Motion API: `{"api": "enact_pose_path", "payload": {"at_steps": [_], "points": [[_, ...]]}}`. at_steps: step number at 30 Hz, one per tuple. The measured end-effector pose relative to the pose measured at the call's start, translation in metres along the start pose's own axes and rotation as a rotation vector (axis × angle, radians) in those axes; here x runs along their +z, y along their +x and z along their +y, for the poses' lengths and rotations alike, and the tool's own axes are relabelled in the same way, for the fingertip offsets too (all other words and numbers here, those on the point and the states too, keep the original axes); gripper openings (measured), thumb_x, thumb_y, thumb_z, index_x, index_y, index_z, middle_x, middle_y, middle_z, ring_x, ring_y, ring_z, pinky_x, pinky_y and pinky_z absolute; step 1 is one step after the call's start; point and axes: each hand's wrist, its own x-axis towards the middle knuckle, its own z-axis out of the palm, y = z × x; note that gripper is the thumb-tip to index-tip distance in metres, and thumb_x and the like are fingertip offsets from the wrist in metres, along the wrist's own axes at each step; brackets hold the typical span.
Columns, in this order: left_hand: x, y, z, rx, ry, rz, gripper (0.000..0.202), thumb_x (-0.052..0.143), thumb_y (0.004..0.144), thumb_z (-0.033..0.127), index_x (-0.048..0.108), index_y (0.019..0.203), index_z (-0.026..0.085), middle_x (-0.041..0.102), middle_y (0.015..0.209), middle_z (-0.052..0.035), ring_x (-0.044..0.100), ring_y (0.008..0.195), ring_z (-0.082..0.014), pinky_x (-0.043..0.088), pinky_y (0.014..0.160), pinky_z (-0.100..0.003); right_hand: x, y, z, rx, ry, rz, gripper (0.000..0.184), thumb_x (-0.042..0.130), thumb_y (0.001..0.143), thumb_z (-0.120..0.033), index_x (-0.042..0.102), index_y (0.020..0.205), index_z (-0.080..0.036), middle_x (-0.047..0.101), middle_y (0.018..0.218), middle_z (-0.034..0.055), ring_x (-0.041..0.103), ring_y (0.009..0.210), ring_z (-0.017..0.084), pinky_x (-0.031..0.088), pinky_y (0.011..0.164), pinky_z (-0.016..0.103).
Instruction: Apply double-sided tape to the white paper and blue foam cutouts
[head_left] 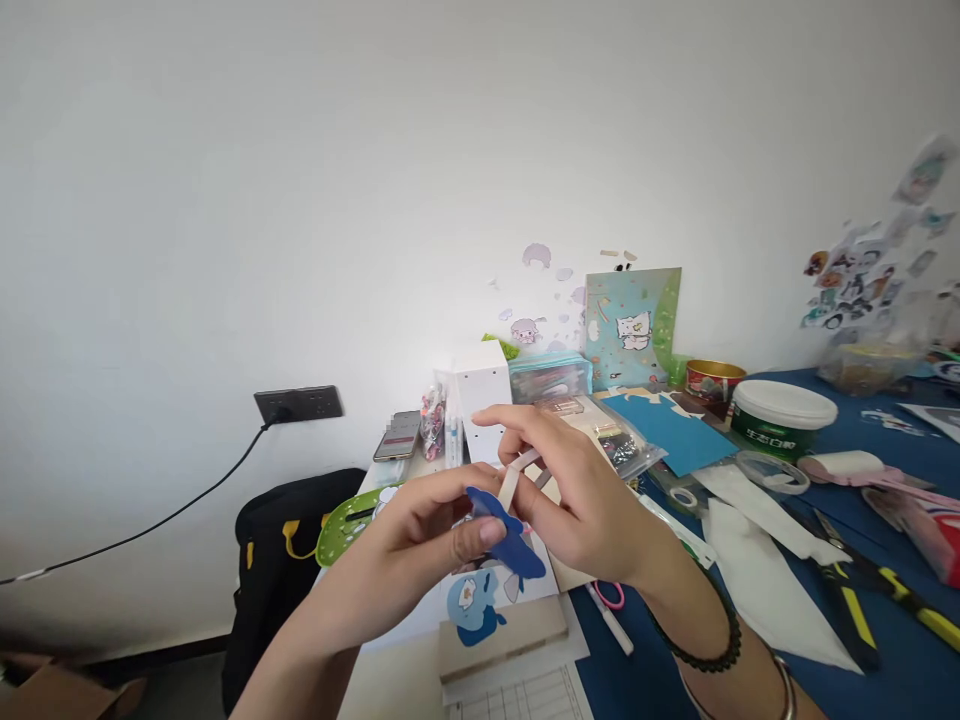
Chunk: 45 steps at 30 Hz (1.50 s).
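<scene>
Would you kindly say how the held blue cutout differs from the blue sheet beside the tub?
The blue cutout is in the left hand; the blue sheet lies flat. The cutout's outline curves; the sheet shows straight edges. The cutout is smaller and darker than the sheet. Both are blue.

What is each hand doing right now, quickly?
Left hand: closed, pinching a dark blue piece between thumb and fingers.
Right hand: fingers curled, seemingly holding a pale strip.
</scene>
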Motion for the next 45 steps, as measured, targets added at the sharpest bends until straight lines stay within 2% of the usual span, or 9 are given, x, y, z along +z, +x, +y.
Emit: {"api": "enact_pose_path", "payload": {"at_steps": [6,9,12,14,20,26,30,38,45], "points": [[0.001,0.003,0.002,-0.029,-0.130,0.190,0.008,0.064,0.082,0.029,0.067,0.083,0.021,0.062,0.075,0.0001,0.055,0.068,-0.0117,0.046,0.064,-0.021,-0.035,-0.003,-0.006,0.121,-0.042,-0.044,0.034,0.054,0.087,-0.022,0.050,0.121,-0.023,0.059,0.115,0.0063,0.053,0.104,0.019,0.044,0.089,0.034],[-0.001,0.004,0.005,-0.017,-0.171,0.206,0.010,0.064,0.081,0.028,0.069,0.081,0.020,0.068,0.081,-0.0018,0.061,0.078,-0.0152,0.048,0.074,-0.024,-0.052,-0.025,0.002,0.277,-0.066,0.064,0.017,0.045,0.093,-0.026,0.059,0.086,-0.019,0.062,0.087,0.0020,0.057,0.081,0.014,0.045,0.072,0.027],[-0.005,0.001,0.008,0.038,-0.179,0.234,0.011,0.064,0.081,0.028,0.071,0.080,0.020,0.070,0.082,-0.0024,0.063,0.082,-0.0174,0.048,0.078,-0.025,-0.043,-0.067,0.021,0.518,-0.293,-0.064,0.041,0.040,0.095,-0.032,0.051,0.058,-0.017,0.047,0.055,-0.0032,0.047,0.053,0.011,0.036,0.052,0.024],[-0.007,-0.001,0.009,0.065,-0.175,0.255,0.011,0.065,0.080,0.028,0.072,0.081,0.020,0.071,0.083,-0.0023,0.064,0.084,-0.0184,0.050,0.078,-0.026,-0.025,-0.101,0.036,0.606,-0.462,-0.262,0.038,0.038,0.094,-0.027,0.057,0.063,-0.016,0.052,0.057,-0.0019,0.051,0.056,0.012,0.037,0.052,0.023],[-0.011,-0.010,0.016,0.130,-0.143,0.340,0.010,0.066,0.079,0.029,0.073,0.081,0.023,0.073,0.083,-0.0003,0.065,0.086,-0.0193,0.050,0.079,-0.026,0.024,-0.165,0.050,0.673,-0.645,-0.283,0.024,0.043,0.087,-0.011,0.067,0.089,-0.015,0.063,0.088,0.0093,0.059,0.087,0.022,0.045,0.072,0.032],[-0.009,-0.026,0.034,0.187,-0.134,0.512,0.013,0.062,0.082,0.028,0.073,0.078,0.023,0.071,0.077,0.0018,0.064,0.078,-0.0163,0.049,0.081,-0.028,0.012,-0.177,0.031,0.733,-0.726,-0.304,0.021,0.046,0.086,-0.016,0.062,0.072,-0.015,0.059,0.083,0.0098,0.057,0.082,0.024,0.047,0.068,0.034],[-0.005,-0.029,0.039,0.256,-0.096,0.580,0.012,0.065,0.079,0.025,0.073,0.072,0.024,0.070,0.072,0.0023,0.064,0.075,-0.0163,0.050,0.078,-0.029,0.005,-0.179,0.035,0.776,-0.731,-0.336,0.022,0.044,0.085,-0.012,0.063,0.096,-0.014,0.061,0.094,0.0125,0.057,0.090,0.025,0.046,0.075,0.036],[-0.009,-0.022,0.029,0.254,-0.077,0.378,0.008,0.068,0.076,0.023,0.076,0.076,0.023,0.073,0.077,0.0002,0.065,0.079,-0.0175,0.051,0.073,-0.026,0.007,-0.173,0.038,0.728,-0.709,-0.506,0.031,0.042,0.068,0.004,0.065,0.075,-0.015,0.062,0.088,0.0103,0.062,0.080,0.022,0.045,0.068,0.029],[-0.012,-0.020,0.025,0.241,-0.060,0.288,0.011,0.065,0.081,0.024,0.076,0.084,0.023,0.072,0.086,-0.0018,0.063,0.086,-0.0166,0.048,0.078,-0.027,-0.002,-0.183,0.017,0.973,-0.816,-0.546,0.016,0.050,0.067,-0.005,0.058,0.075,-0.016,0.065,0.079,0.0122,0.062,0.070,0.029,0.036,0.056,0.032]]}}
